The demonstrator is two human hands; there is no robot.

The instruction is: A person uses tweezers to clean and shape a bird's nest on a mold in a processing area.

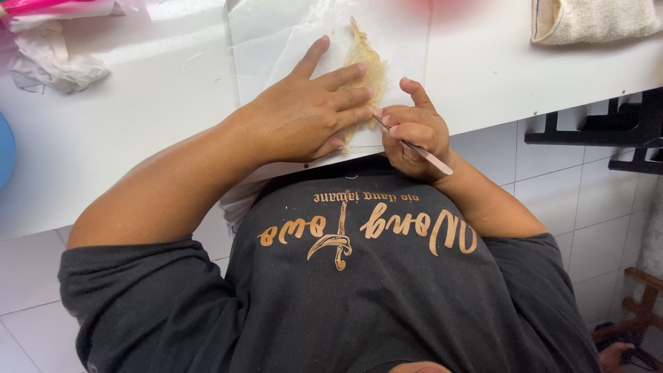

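Left hand (304,114): flat, palm down, fingers spread; pressed on the fibre piece, fingertips over its left edge.
Right hand (413,131): curled, fingers pressed together around the tweezers, thumb raised; it sits just beside the left hand's fingertips, at the worktop's near edge.
Tweezers (418,148): thin, metallic, pinkish; pinched in the right hand, tip pointing toward the fibre piece, back end sticking out past the wrist.
Fibre piece (369,69): pale yellow, stringy, leaf-shaped, narrow end pointing away from the person; lies on the plastic sheet, partly hidden under the left fingers.
Plastic sheet (290,34): clear, flat, spread on the worktop under the fibre piece and both hands.
Worktop (159,103): white, smooth; carries everything listed here.
Crumpled paper (52,59): white, wadded; far left of the worktop, well apart from the hands.
Cloth (594,21): beige, folded, with a dark edge trim; far right corner of the worktop.
Blue object (5,148): only a rounded edge shows at the left border; kind cannot be told.
Shirt (359,290): dark grey with orange print, worn by the person, pressed close to the worktop's edge.
Floor (580,200): white tiles, below the worktop.
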